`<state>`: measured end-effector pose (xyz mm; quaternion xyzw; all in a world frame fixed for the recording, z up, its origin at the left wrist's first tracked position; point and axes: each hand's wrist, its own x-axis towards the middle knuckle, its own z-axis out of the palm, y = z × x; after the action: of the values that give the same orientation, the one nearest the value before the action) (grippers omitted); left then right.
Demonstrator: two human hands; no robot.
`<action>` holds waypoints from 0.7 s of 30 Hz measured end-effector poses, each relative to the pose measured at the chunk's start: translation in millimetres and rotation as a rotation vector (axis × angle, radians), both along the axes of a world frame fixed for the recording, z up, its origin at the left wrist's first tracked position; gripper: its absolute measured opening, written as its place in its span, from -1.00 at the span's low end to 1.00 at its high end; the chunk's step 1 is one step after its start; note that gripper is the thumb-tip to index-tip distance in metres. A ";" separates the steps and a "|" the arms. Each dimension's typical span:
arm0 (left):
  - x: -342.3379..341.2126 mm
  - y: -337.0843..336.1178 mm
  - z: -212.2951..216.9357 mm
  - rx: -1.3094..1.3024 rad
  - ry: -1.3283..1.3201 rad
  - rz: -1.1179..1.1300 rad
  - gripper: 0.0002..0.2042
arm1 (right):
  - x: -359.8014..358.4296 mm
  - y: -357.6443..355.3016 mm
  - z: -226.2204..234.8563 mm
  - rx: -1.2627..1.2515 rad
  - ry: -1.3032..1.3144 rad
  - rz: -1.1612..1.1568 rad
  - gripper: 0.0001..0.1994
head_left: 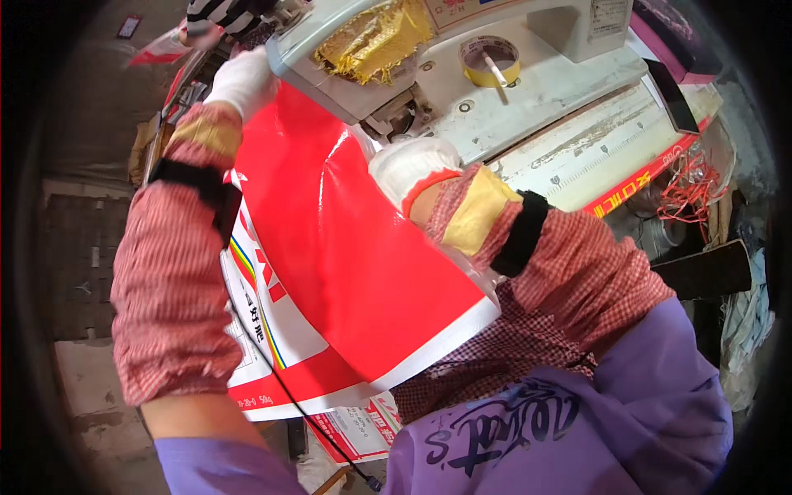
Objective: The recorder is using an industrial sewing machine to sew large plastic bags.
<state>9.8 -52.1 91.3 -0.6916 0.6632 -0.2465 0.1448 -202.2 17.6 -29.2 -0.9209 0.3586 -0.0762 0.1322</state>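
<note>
A large glossy red and white woven sack [388,272] hangs bent in front of me, its white hem low over my lap. My left hand [245,85], in a white knit glove, is closed on the sack's upper edge beside the machine head. In a white glove with a red cuff, my right hand [415,169] grips the sack's right edge close to the needle area. Its fingertips are partly hidden. Above both hands stands a grey industrial sewing machine [289,51] with a yellow woven patch tied on its head.
On the machine bed lies a yellow tape roll [513,73] with a thin white stick across it. A dark flat panel [670,97] and tangled red strings [691,186] are at right. Another person's striped sleeve [223,11] shows far left. A black cable [285,381] runs below the sack.
</note>
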 end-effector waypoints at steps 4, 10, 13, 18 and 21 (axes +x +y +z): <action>-92.3 61.1 13.3 0.513 -0.118 -0.157 -0.84 | -2.3 -46.7 -39.1 0.139 -0.055 0.256 -0.73; -215.3 123.6 7.7 0.654 0.303 -0.746 -0.70 | -0.9 -76.4 -55.4 0.245 -0.359 0.511 -0.65; -226.9 132.2 7.7 1.174 0.499 -0.663 -0.64 | -4.4 -65.0 -20.2 0.227 -0.025 0.419 -0.77; -213.7 130.7 51.4 1.373 1.013 0.248 -0.86 | 22.7 -59.8 -51.9 0.157 -0.107 0.433 -0.81; -203.4 130.0 65.4 1.381 0.929 0.285 -0.70 | -8.8 -57.2 -27.3 0.220 -0.048 0.441 -0.82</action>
<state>-193.6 77.9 156.7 -0.5562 0.5635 0.5443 0.2772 -211.0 -39.6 -56.5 -0.9550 0.1516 -0.0280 0.2534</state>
